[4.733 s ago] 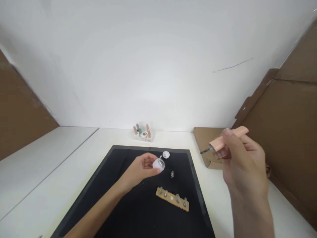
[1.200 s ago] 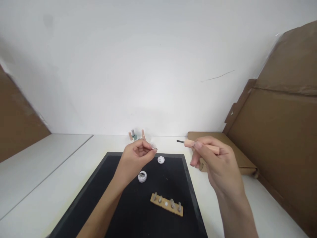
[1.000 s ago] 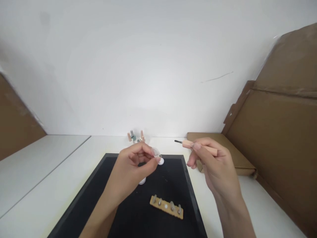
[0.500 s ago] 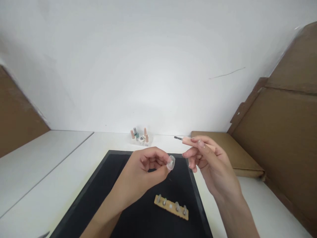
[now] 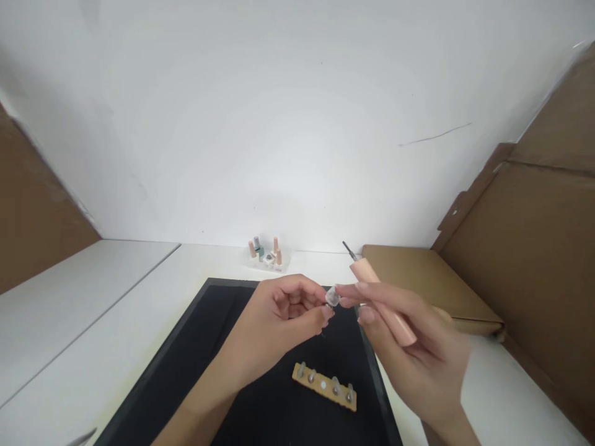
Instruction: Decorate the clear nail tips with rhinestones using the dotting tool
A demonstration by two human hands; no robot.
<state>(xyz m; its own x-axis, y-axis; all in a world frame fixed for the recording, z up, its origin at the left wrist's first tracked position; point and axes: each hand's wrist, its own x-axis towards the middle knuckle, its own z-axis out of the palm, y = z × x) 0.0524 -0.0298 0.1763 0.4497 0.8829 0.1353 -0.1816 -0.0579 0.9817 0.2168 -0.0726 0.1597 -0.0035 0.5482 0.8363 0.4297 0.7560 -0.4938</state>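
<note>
Between its thumb and index finger, my left hand (image 5: pixel 279 328) pinches a clear false nail tip (image 5: pixel 332 296) above the black mat. My right hand (image 5: pixel 413 341) grips a nail polish brush (image 5: pixel 383 301) by its long peach cap, bristles pointing up and left, away from the nail. The right index fingertip reaches the nail's right edge and seems to touch it. Below the hands, a yellow wavy-edged nail display strip (image 5: pixel 317 383) lies on the mat. Several clear nail tips stand on it, with a white dot in the gap at its middle.
The black mat (image 5: pixel 264 402) covers the middle of the white table (image 5: pixel 116 310). Behind it, a clear holder (image 5: pixel 264 268) carries several polish bottles with peach and grey caps. A flat cardboard box (image 5: pixel 413 272) lies at the right; cardboard panels flank both sides before a white wall.
My right hand has moved in toward the nail, its index finger now at the nail's edge. The brush has tilted more upright. The left hand has shifted slightly right.
</note>
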